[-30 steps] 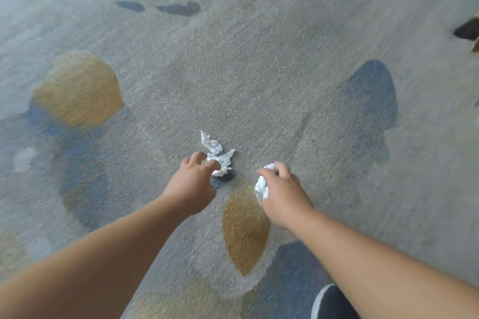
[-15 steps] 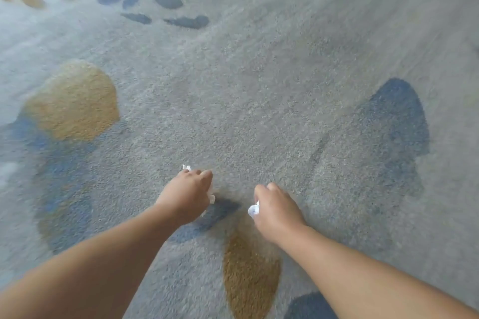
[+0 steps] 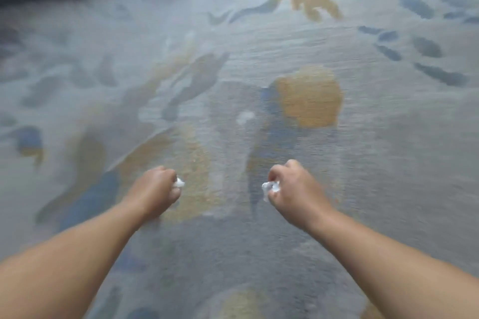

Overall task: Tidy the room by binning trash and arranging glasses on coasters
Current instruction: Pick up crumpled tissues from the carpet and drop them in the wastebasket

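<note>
Two crumpled paper scraps, each now enclosed in a fist: left hand (image 3: pixel 155 189) clenched on one scrap (image 3: pixel 179 183), right hand (image 3: pixel 293 189) on the other (image 3: pixel 269 187). Both were lifted off the patterned carpet (image 3: pixel 388 163) a second ago (view blurred); no bin visible, so carrying comes next.
</note>
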A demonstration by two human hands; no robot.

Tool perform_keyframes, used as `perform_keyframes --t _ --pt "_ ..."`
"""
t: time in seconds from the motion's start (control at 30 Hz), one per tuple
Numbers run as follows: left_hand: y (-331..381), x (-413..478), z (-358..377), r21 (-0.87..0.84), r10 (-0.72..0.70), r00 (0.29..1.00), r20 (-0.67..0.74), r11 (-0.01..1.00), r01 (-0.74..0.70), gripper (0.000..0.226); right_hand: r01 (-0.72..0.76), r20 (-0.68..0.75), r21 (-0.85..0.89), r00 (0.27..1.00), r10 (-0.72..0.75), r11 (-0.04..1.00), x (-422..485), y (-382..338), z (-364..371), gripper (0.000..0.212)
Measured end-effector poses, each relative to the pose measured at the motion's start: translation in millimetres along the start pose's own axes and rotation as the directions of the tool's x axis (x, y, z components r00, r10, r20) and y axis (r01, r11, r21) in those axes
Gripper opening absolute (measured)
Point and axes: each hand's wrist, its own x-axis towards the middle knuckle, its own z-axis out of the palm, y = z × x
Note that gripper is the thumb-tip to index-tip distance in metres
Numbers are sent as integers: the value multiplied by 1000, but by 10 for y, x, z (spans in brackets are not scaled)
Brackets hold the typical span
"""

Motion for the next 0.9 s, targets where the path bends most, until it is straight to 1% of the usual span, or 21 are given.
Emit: perform_keyframes --t 0.1,0.17,0.23,0.37,0.47,0.57,0.63,0.73,0.83,0.9 --pt "-579 -197 220 -54 -166 986 12 985 166 18 69 55 -39 996 -67 997 99 -285 245 19" --pt "-788 -258 399 -92 -198 980 30 975 200 19 94 84 -68 993 -89 993 139 -391 402 20" --pt "-878 -235 569 -121 -183 982 43 975 187 21 108 103 -88 990 -99 990 183 -457 545 22" --pt "-812 -108 820 -186 -120 988 97 973 136 26 108 116 -105 989 -96 989 278 -592 727 23" --pt "-679 -49 1028 -162 -63 986 152 983 88 22 113 140 -111 985 -97 987 319 -701 774 24" --pt "-609 -83 1035 -157 -113 976 186 977 143 17 110 146 -97 985 -95 989 326 -829 728 24" --pt "-632 -157 857 -212 -158 968 193 957 199 16 108 150 -86 984 -95 990 306 -973 615 22" --pt "-827 -398 312 -283 -212 959 188 923 259 19 120 201 -96 975 -99 988 158 -1359 361 19" --pt "-1211 -838 -409 -257 -252 952 172 922 290 23 177 275 -108 951 -142 978 -96 -1995 29 18" --pt "-1525 -1263 -911 -224 -277 945 173 924 311 23 227 328 -106 927 -181 968 -270 -2547 -217 18"
